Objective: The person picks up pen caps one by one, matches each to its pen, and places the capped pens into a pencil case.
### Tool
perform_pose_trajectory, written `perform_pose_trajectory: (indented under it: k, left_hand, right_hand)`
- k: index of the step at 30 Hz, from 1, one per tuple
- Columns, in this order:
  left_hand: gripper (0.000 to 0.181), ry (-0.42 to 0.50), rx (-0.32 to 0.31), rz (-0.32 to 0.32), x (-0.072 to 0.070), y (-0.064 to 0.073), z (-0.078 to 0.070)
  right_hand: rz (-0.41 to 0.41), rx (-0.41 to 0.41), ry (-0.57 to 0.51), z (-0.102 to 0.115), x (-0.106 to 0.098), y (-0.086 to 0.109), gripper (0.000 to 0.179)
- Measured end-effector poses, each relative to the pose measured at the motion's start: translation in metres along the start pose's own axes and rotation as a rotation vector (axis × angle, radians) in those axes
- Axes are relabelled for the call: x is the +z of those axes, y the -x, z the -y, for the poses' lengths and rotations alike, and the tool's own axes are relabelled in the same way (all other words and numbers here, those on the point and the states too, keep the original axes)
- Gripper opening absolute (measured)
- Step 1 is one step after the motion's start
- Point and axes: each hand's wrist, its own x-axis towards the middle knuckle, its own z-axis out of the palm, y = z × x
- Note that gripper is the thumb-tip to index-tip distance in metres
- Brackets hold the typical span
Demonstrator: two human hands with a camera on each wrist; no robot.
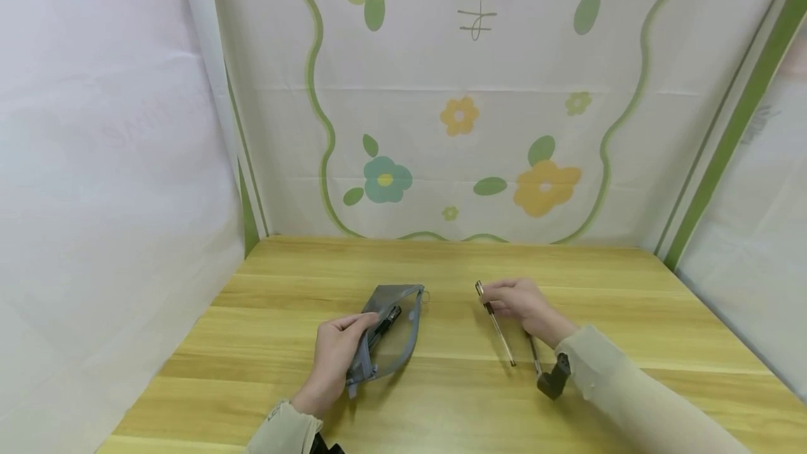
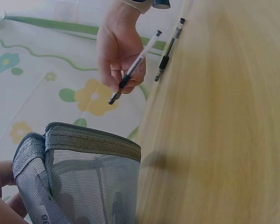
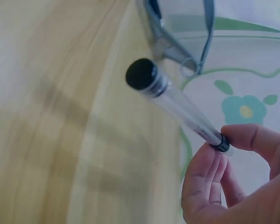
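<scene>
My left hand [image 1: 336,350] grips one side of a grey mesh zip pouch [image 1: 387,294], which stands unzipped with its mouth facing right. Inside the pouch at least one black pen [image 1: 386,324] shows. To the right, my right hand [image 1: 522,305] pinches a clear-barrelled gel pen [image 1: 500,330] between thumb and fingers, above the table and apart from the pouch. The right wrist view shows the pen's black end [image 3: 142,74] tilted towards the camera. A second similar pen [image 2: 170,50] lies on the table, partly covered by my right wrist in the head view.
The wooden table [image 1: 454,405] runs back to a flower-printed cloth [image 1: 416,76]. White cloth walls [image 1: 113,160] stand on the left and right sides. A small ring [image 1: 426,296] hangs at the pouch's far end.
</scene>
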Motion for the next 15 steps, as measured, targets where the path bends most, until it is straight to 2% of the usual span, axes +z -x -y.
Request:
perform_pose_trajectory:
  k: [7, 15]
  left_hand:
    - [0.028, 0.002, 0.011, 0.01, 0.0, 0.0, 0.0]
    - [0.027, 0.005, 0.018, 0.013, -0.001, 0.001, 0.0]
  right_hand:
    - [0.042, 0.009, -0.129, 0.01, 0.011, 0.011, 0.039]
    - [0.092, 0.035, -0.251, 0.016, 0.035, 0.023, 0.038]
